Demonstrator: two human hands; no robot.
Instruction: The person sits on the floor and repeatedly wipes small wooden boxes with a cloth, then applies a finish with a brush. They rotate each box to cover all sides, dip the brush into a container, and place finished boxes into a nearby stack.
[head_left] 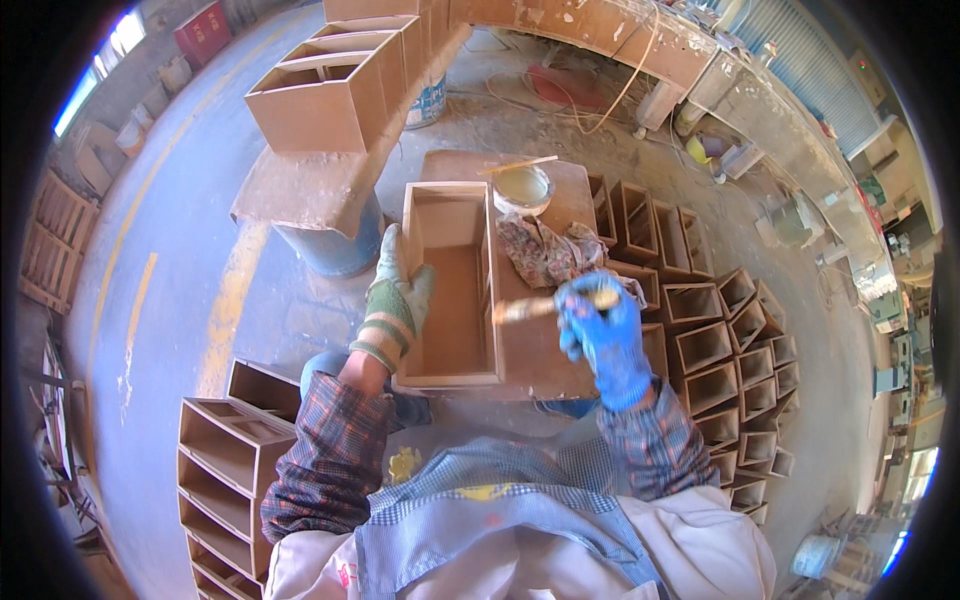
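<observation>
Left hand (398, 295) is clasping a box (447, 225), right hand (605, 335) is gripping a brush (530, 309); brushing is seemingly remaining unfinished

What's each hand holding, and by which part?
Right hand: the brush, by its handle, bristles pointing left. Left hand: the box, by its left wall, with the thumb on the inner side.

Yellow stripes (233, 300) mark the grey floor (175, 420) beyond which bright windows (127, 32) glow
</observation>
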